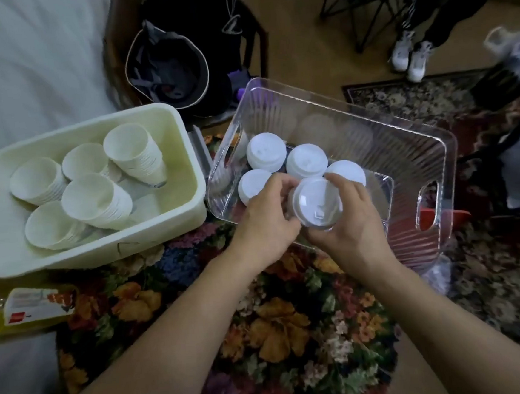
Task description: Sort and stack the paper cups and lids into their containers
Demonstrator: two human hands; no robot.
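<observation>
Both hands, left hand (264,224) and right hand (344,221), fingers curled round the stack of white plastic lids (315,203) over the clear ribbed plastic bin (404,154) — lower it upright into the gap beside its neighbours.

We see a floral rug (281,325) spread over the floor, dark with orange, red and purple blooms. On it, at the left, sits a cream tub (187,202), its far side against white bedding (24,60). Just beside it to the right a clear ribbed bin (404,154) rests tilted on the rug. A yellow packet with a label (28,308) lies at the rug's left edge. Beyond, a second patterned rug (416,100) covers wooden floor (296,44), where a dark open bag (168,70) stands
</observation>
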